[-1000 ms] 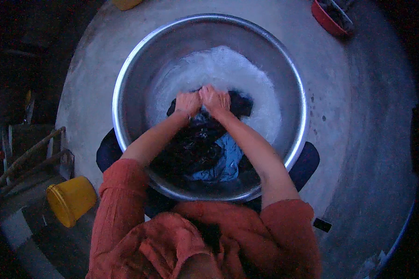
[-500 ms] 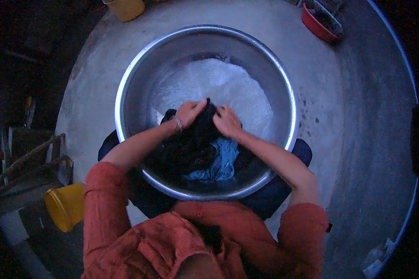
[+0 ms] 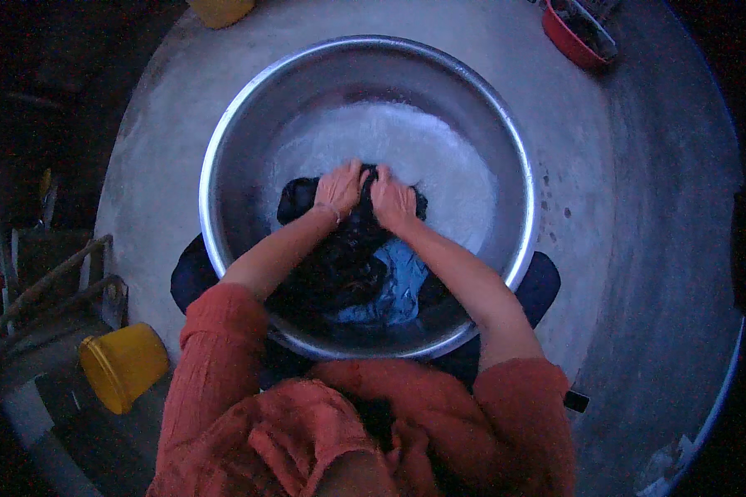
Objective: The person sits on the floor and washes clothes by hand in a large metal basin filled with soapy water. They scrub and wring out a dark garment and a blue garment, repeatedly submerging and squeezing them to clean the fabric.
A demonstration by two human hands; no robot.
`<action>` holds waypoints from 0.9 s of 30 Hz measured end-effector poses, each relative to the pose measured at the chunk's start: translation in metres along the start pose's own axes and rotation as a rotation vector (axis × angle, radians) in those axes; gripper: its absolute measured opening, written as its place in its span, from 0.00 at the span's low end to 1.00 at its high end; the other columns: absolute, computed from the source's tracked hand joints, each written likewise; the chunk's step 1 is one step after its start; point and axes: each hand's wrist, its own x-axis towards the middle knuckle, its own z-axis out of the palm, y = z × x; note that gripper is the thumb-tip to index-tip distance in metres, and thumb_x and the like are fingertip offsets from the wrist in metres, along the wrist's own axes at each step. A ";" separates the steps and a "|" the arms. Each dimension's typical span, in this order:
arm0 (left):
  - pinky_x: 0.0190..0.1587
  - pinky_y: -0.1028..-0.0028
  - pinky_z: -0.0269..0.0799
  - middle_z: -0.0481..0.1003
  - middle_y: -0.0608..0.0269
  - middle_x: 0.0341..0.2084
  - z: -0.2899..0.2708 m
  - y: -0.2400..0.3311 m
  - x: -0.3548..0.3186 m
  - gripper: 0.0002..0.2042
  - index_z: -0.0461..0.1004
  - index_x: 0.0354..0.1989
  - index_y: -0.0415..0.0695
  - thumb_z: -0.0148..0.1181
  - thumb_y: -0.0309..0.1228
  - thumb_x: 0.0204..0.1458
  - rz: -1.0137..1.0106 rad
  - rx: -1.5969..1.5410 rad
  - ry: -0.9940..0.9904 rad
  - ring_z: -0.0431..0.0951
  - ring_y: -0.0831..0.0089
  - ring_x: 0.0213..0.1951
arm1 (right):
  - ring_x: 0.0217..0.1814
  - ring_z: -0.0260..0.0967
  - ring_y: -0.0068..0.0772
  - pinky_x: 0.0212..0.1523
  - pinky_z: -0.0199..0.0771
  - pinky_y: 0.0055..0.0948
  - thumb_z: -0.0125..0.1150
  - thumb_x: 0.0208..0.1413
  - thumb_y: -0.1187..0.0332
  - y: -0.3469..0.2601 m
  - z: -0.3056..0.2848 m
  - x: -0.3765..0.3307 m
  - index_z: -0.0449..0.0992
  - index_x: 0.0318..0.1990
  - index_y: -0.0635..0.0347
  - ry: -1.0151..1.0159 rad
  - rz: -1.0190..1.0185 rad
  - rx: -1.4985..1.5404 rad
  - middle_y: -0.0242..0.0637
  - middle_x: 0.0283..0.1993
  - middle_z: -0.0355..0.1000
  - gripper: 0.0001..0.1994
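Note:
A large round metal basin (image 3: 518, 166) with a shiny rim stands in front of me, between my knees. Inside it, dark wet cloth (image 3: 331, 265) lies heaped on the near side, and pale suds (image 3: 439, 157) cover the water beyond. A blue cloth (image 3: 398, 282) shows beside the dark one, near the basin's close wall. My left hand (image 3: 338, 190) is closed on the dark cloth, knuckles up. Right next to it, my right hand (image 3: 392, 200) grips the same cloth. The fingertips of both hands are partly hidden in the folds.
On the floor to the left lies a tipped yellow bucket (image 3: 128, 364). A wooden-framed object (image 3: 54, 282) stands behind it. Another yellow container (image 3: 221, 10) is at the far left, and a red tub (image 3: 576, 37) at the far right. A small dark object (image 3: 576, 402) lies by my right elbow.
Both hands have moved slightly away from me and closer together, pressing lower over the dark cloth. My forearms have drawn inward, and more dark cloth shows to the left of my left hand.

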 end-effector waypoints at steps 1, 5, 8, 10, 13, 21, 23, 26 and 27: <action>0.40 0.61 0.66 0.70 0.48 0.37 -0.001 0.001 0.012 0.14 0.70 0.37 0.44 0.43 0.40 0.53 0.116 0.079 0.238 0.71 0.56 0.38 | 0.46 0.62 0.49 0.41 0.66 0.44 0.46 0.49 0.63 0.006 0.002 0.015 0.64 0.45 0.60 0.133 -0.033 0.006 0.48 0.48 0.62 0.17; 0.49 0.62 0.59 0.69 0.48 0.40 0.009 -0.018 0.048 0.16 0.68 0.43 0.45 0.42 0.41 0.52 0.167 0.129 0.269 0.69 0.54 0.43 | 0.50 0.56 0.53 0.46 0.60 0.43 0.45 0.51 0.57 0.016 -0.003 0.034 0.64 0.50 0.50 0.445 -0.171 -0.287 0.47 0.54 0.54 0.19; 0.52 0.64 0.58 0.69 0.48 0.41 0.011 -0.036 0.047 0.18 0.69 0.42 0.43 0.40 0.43 0.52 0.074 -0.174 -0.075 0.68 0.53 0.44 | 0.49 0.57 0.52 0.48 0.57 0.44 0.43 0.52 0.56 0.019 0.006 0.027 0.66 0.47 0.47 0.036 0.033 -0.159 0.45 0.50 0.58 0.16; 0.50 0.63 0.59 0.70 0.48 0.39 0.002 -0.034 0.021 0.20 0.69 0.41 0.42 0.39 0.44 0.52 0.034 -0.331 -0.171 0.67 0.52 0.44 | 0.50 0.57 0.51 0.49 0.57 0.46 0.44 0.51 0.56 0.013 -0.006 0.015 0.67 0.45 0.49 -0.148 0.068 0.198 0.46 0.50 0.60 0.16; 0.44 0.60 0.60 0.72 0.49 0.35 -0.052 0.008 -0.041 0.19 0.71 0.35 0.41 0.38 0.44 0.52 -0.017 -0.324 -0.226 0.68 0.53 0.42 | 0.47 0.59 0.48 0.46 0.58 0.46 0.45 0.51 0.57 -0.004 -0.024 -0.035 0.68 0.40 0.51 -0.088 0.055 0.325 0.44 0.44 0.63 0.13; 0.33 0.62 0.57 0.68 0.57 0.20 -0.024 0.008 -0.109 0.11 0.67 0.19 0.45 0.43 0.33 0.50 0.390 -0.003 0.059 0.67 0.59 0.29 | 0.35 0.62 0.49 0.33 0.60 0.44 0.47 0.47 0.67 -0.039 -0.016 -0.111 0.64 0.31 0.60 0.103 -0.164 0.134 0.46 0.32 0.62 0.07; 0.32 0.63 0.58 0.69 0.55 0.20 -0.005 -0.004 -0.080 0.11 0.66 0.20 0.45 0.42 0.33 0.51 0.409 0.077 0.087 0.68 0.58 0.27 | 0.27 0.65 0.51 0.27 0.63 0.47 0.48 0.47 0.66 -0.027 0.006 -0.085 0.64 0.30 0.60 0.120 -0.096 0.067 0.46 0.26 0.65 0.07; 0.31 0.56 0.63 0.71 0.48 0.21 0.006 -0.011 -0.031 0.12 0.66 0.27 0.42 0.39 0.36 0.54 0.296 -0.034 0.039 0.69 0.49 0.27 | 0.29 0.67 0.52 0.29 0.65 0.48 0.47 0.49 0.64 -0.015 0.017 -0.038 0.64 0.34 0.59 0.080 -0.047 0.088 0.47 0.28 0.68 0.09; 0.30 0.56 0.64 0.70 0.47 0.20 0.005 -0.006 -0.017 0.12 0.66 0.31 0.43 0.39 0.37 0.54 0.203 -0.013 0.032 0.69 0.47 0.26 | 0.30 0.67 0.52 0.29 0.65 0.47 0.47 0.49 0.64 -0.008 0.020 -0.023 0.64 0.35 0.59 0.104 -0.053 0.053 0.47 0.29 0.68 0.09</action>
